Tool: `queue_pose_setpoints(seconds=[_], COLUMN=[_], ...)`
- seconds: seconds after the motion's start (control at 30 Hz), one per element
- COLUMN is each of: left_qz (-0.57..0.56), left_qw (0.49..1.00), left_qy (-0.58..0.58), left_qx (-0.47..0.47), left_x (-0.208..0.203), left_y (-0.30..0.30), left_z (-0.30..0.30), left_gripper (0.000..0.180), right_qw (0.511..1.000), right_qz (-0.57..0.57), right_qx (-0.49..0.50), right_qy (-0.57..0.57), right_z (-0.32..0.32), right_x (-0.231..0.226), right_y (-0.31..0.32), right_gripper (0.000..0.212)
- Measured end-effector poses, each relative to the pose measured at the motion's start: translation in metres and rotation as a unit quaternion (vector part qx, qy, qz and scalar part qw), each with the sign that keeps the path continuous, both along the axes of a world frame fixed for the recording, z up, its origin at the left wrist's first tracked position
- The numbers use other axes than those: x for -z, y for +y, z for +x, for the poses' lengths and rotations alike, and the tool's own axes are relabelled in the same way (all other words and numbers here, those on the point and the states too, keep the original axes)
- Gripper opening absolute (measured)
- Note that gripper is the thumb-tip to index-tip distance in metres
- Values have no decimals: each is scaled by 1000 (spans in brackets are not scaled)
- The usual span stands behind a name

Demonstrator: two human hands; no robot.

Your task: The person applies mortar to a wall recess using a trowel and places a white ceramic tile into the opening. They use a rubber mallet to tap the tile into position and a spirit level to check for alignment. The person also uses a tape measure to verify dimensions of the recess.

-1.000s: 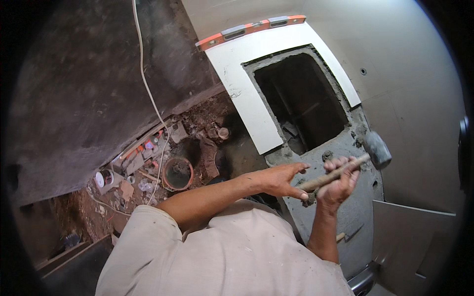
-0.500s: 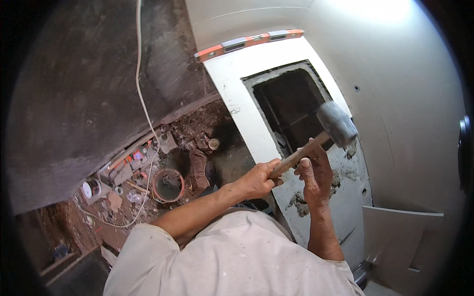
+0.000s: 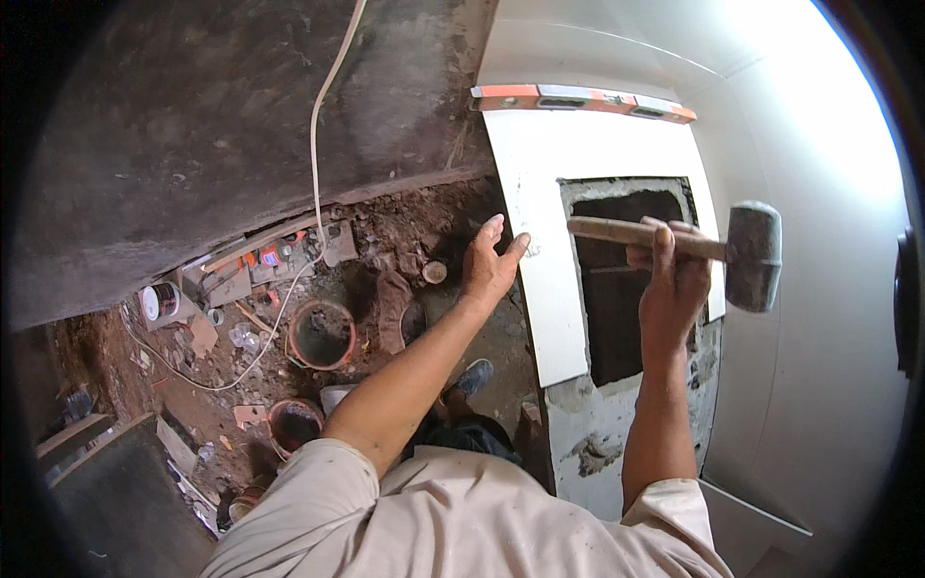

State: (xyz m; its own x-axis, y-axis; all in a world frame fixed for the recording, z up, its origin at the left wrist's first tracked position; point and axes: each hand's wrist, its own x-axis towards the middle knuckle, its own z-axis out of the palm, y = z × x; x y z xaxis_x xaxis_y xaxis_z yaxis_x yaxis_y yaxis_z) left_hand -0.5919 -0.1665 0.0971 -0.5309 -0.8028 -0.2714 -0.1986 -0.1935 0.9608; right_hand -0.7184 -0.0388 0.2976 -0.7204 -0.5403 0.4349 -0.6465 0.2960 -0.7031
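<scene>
R hand (image 3: pixel 674 284) is shut round the mallet (image 3: pixel 752 255) handle & now holds it alone, up by the hole (image 3: pixel 626 279), head out to the right. Before, both hands had the handle. L hand (image 3: pixel 489 265) has let go: it's open, flat on the left edge of the white tile (image 3: pixel 540 193). Level (image 3: pixel 583 101) sits on top of tile.

level (image 3: pixel 583 100) atop tile (image 3: pixel 540 241) | buckets (image 3: pixel 321 334) left | mallet (image 3: pixel 752 255) right

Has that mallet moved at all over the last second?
Yes. The mallet in the right hand has swung up the wall: its head was low beside the dark opening, now level with its upper part.
</scene>
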Motion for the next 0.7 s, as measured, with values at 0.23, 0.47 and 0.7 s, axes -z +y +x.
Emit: queue_pose_setpoints(seconds=[0.23,0.47,0.7], left_qz=[97,92,81], left_qw=[993,990,994], left_qy=[62,7,-36], left_qx=[-22,-110,-56], left_x=[28,14,15], left_y=[-34,-35,-44], left_z=[-26,-28,-28], left_gripper=[60,22,21], right_qw=[998,998,995], right_qz=[49,44,85], right_qx=[-30,-47,-48], right_qy=[34,13,21], right_z=[-45,-58,-71], right_x=[38,65,72], right_y=[-99,-147,-163], right_gripper=[23,24,23])
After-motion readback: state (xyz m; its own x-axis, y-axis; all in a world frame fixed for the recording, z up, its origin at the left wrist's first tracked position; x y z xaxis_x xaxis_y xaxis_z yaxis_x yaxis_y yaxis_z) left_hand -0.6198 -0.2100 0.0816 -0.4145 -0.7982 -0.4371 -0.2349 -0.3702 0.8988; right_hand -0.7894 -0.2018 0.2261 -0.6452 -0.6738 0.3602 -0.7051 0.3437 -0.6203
